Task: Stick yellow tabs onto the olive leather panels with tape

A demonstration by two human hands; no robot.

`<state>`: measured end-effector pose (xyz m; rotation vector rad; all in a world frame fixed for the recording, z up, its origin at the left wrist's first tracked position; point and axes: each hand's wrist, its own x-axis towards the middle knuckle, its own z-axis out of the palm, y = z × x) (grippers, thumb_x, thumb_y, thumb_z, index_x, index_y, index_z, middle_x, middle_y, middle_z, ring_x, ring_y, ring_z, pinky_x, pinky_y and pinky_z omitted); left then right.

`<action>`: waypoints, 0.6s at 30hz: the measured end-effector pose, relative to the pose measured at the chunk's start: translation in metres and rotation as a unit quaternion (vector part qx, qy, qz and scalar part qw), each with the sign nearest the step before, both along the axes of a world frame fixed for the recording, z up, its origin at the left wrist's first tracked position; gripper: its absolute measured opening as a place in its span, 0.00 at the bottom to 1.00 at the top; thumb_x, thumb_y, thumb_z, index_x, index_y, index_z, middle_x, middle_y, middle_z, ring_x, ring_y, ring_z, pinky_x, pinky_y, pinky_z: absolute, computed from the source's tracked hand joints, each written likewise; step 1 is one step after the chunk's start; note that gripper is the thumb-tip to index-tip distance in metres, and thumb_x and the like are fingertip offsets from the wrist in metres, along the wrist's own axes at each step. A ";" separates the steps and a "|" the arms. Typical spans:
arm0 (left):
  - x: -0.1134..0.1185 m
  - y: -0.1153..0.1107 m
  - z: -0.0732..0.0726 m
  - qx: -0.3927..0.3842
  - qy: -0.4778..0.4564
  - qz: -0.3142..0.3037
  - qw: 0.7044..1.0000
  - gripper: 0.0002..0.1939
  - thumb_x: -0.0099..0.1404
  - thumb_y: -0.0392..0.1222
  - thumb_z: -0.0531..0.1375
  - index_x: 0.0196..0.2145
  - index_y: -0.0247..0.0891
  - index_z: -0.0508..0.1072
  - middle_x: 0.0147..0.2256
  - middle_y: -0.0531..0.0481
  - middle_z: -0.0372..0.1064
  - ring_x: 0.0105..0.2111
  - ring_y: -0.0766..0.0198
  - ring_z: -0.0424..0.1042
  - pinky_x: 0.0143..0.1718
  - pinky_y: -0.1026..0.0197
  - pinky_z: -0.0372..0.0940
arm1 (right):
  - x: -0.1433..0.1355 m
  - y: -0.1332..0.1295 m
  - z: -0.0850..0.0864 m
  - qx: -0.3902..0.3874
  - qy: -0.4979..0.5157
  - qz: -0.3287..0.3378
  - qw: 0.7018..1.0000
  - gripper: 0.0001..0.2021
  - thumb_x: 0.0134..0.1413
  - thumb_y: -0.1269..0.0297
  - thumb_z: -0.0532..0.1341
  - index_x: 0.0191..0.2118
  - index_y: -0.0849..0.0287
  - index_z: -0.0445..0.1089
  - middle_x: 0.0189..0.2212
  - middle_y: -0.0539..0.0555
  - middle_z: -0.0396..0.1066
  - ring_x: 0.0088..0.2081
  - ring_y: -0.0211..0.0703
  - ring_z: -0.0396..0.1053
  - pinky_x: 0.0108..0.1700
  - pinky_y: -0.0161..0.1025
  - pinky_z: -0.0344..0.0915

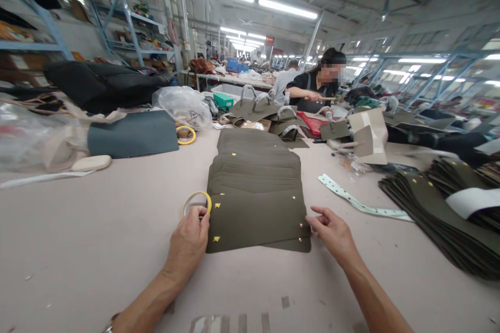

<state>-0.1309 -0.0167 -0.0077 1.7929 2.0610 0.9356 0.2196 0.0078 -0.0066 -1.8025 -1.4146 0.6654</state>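
A row of overlapping dark olive panels (253,218) lies on the table in front of me, with small yellow tape pieces along the left side and metal studs on the right. My left hand (192,234) is closed around the lower edge of a yellow tape roll (209,202), beside the panels' left edge. At the right edge of the nearest panel is my right hand (332,231), its fingers apart and the fingertips close to the studs; nothing is held in it.
On the right lie a spotted pale green strip (351,200) and a fanned stack of olive pieces (441,218). A dark grey-blue sheet (133,134) and another yellow roll (186,141) lie at back left. A person (316,83) works beyond the table.
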 end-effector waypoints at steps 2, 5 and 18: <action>0.000 0.000 0.000 0.006 0.006 -0.001 1.000 0.09 0.67 0.45 0.45 0.36 0.42 0.62 0.34 0.48 0.71 0.36 0.55 0.73 0.39 0.56 0.64 | -0.001 0.000 0.003 0.013 -0.023 -0.004 1.000 0.25 0.50 0.50 0.59 0.50 0.61 0.68 0.33 0.54 0.76 0.30 0.43 0.73 0.34 0.39 0.66; 0.001 0.001 -0.001 0.013 0.017 0.000 1.000 0.09 0.67 0.45 0.46 0.36 0.42 0.62 0.34 0.49 0.71 0.36 0.56 0.73 0.38 0.57 0.64 | -0.002 0.002 0.002 -0.007 -0.067 -0.002 0.998 0.25 0.49 0.51 0.60 0.51 0.61 0.68 0.32 0.54 0.76 0.32 0.45 0.74 0.35 0.40 0.66; 0.001 0.002 0.001 0.012 0.033 0.005 0.999 0.09 0.67 0.45 0.45 0.35 0.42 0.62 0.32 0.49 0.70 0.34 0.56 0.73 0.37 0.57 0.65 | -0.015 -0.021 0.040 0.018 -0.076 0.006 0.997 0.17 0.48 0.52 0.59 0.41 0.56 0.71 0.25 0.49 0.74 0.30 0.45 0.73 0.35 0.38 0.65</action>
